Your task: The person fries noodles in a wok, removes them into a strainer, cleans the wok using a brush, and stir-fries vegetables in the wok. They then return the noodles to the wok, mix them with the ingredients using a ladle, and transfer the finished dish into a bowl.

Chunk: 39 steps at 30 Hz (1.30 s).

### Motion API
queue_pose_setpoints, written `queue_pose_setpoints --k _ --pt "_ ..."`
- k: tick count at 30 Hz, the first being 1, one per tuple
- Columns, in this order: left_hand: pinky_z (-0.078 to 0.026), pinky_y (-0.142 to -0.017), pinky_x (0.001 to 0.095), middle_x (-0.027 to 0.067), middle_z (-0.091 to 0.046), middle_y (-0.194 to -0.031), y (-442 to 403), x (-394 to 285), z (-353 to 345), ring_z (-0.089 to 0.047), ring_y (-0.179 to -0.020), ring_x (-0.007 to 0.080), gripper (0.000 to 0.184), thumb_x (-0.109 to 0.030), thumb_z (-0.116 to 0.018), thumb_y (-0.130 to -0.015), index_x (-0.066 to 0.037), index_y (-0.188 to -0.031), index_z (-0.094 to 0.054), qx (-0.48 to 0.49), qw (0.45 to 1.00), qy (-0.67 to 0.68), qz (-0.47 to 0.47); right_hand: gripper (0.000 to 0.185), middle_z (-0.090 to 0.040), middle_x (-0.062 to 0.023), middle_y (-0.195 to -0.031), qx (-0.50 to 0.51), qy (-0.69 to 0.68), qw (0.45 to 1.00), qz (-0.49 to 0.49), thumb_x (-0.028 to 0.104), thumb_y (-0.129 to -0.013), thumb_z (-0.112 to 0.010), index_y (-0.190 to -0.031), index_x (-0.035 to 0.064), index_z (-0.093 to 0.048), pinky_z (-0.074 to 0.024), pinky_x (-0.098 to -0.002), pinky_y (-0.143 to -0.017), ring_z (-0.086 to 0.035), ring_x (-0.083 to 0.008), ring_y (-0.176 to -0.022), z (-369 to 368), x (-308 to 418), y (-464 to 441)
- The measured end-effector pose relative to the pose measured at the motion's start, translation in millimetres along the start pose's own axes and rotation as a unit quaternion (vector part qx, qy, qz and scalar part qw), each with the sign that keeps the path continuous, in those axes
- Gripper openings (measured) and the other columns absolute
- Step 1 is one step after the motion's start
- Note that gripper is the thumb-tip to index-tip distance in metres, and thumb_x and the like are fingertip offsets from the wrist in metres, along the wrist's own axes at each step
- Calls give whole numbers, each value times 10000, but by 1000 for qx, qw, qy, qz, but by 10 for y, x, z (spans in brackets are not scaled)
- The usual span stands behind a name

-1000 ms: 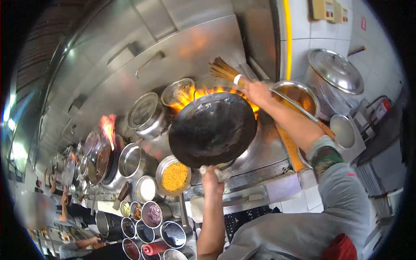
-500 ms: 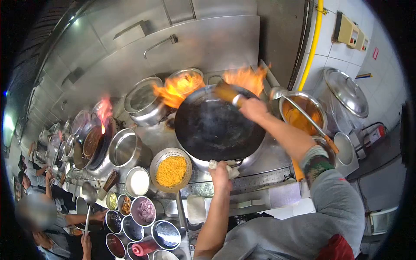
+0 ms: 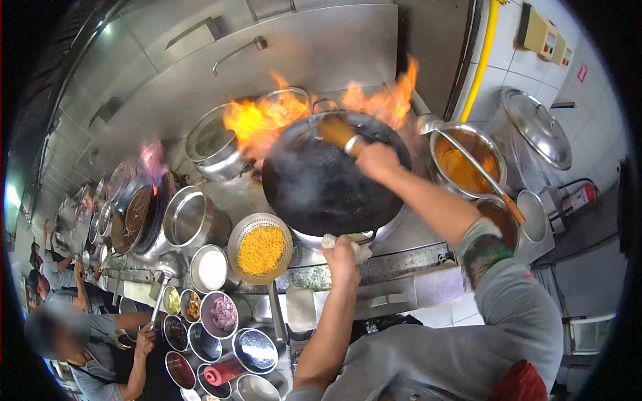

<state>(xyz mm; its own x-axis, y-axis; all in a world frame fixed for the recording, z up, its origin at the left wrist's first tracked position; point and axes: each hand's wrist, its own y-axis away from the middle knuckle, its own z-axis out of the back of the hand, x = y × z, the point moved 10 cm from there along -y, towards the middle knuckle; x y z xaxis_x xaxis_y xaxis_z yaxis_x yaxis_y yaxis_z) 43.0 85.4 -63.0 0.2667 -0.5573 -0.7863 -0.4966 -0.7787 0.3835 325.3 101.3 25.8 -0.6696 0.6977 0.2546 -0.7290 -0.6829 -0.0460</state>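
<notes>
Steel range [image 3: 235, 192], flames [image 3: 382, 100] behind | wok [image 3: 348, 200] mid-range, haze [image 3: 304, 188] inside | right hand [image 3: 378, 162] gripping brush [image 3: 336, 133]; head now within wok, past far rim a second ago, so likely working the inner surface | left hand [image 3: 342, 259] closed on cloth [image 3: 362, 253] at near rim

Brush [image 3: 338, 133] over black wok [image 3: 334, 194], flames [image 3: 386, 99] behind

The strainer [image 3: 266, 220] sits left of the wok [image 3: 328, 197].
</notes>
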Motion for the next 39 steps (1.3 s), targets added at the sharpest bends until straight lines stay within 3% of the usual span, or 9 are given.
queue_pose_setpoints --k 2,6,13,18,20,26,34,35,39 --pt "-613 -628 422 156 -665 -991 -7 21 -82 -703 -812 296 267 -38 -532 -855 27 -1112 -560 7 1000 5 21 406 -749 -216 -963 15 -168 953 252 342 -906 -673 -1233 101 -695 -597 -474 -742 -740 -354 -888 -287 599 440" --pt "-614 -663 417 170 -642 -1050 32 28 -63 -698 -866 299 361 -27 -532 -868 38 -1218 -477 17 999 33 -16 436 -745 -194 -1019 328 -288 886 158 380 -897 -718 -1294 205 -685 -588 -441 -682 -731 -326 -910 -100 126 904" --pt "-595 -810 406 201 -564 -1210 -51 207 -78 -674 -968 286 488 -17 -559 -865 39 -1297 -338 60 998 12 0 287 -744 -172 -1058 -95 -37 995 4 322 -938 -641 -1128 119 -713 -558 -517 -861 -719 -386 -963 629 -249 -292" --pt "-623 -737 430 166 -645 -1083 14 153 -25 -695 -930 297 366 -4 -521 -856 22 -1221 -502 -14 1000 2 -28 433 -756 -160 -977 20 -197 929 314 352 -909 -709 -1304 174 -685 -580 -456 -798 -738 -343 -913 -172 855 392" --pt "-621 -745 413 161 -640 -1101 -75 223 28 -693 -930 284 371 -2 -537 -850 21 -1219 -506 -20 999 0 -50 531 -759 -144 -971 374 -216 891 139 365 -874 -758 -1370 205 -654 -593 -424 -722 -745 -318 -835 29 544 924" --pt "-523 -933 399 172 -563 -1233 11 245 -82 -601 -1097 260 526 -82 -574 -857 25 -1325 -358 10 1000 -6 22 224 -754 -198 -912 -161 127 979 20 305 -890 -703 -1007 128 -774 -600 -465 -707 -750 -354 -830 1165 -624 -19" --pt "-599 -753 405 154 -645 -1099 -83 245 -100 -689 -935 271 363 -39 -528 -868 36 -1223 -510 -16 999 14 -25 483 -760 -181 -1052 309 -217 922 88 426 -868 -722 -1263 149 -720 -600 -450 -774 -749 -354 -868 186 586 1124" --pt "-598 -758 404 154 -644 -1099 -105 246 -91 -688 -941 271 376 -38 -535 -868 34 -1236 -503 -14 1000 8 -27 597 -774 -46 -952 294 -214 924 122 561 -825 -757 -1321 235 -696 -604 -344 -622 -742 -195 -859 -10 238 904" --pt "-567 -849 401 168 -592 -1203 -63 254 -104 -641 -1035 264 487 -124 -638 -904 19 -1315 -418 10 1000 8 -7 268 -732 -242 -1055 -128 64 990 14 157 -907 -566 -1057 26 -746 -581 -481 -865 -725 -374 -982 971 -528 190"
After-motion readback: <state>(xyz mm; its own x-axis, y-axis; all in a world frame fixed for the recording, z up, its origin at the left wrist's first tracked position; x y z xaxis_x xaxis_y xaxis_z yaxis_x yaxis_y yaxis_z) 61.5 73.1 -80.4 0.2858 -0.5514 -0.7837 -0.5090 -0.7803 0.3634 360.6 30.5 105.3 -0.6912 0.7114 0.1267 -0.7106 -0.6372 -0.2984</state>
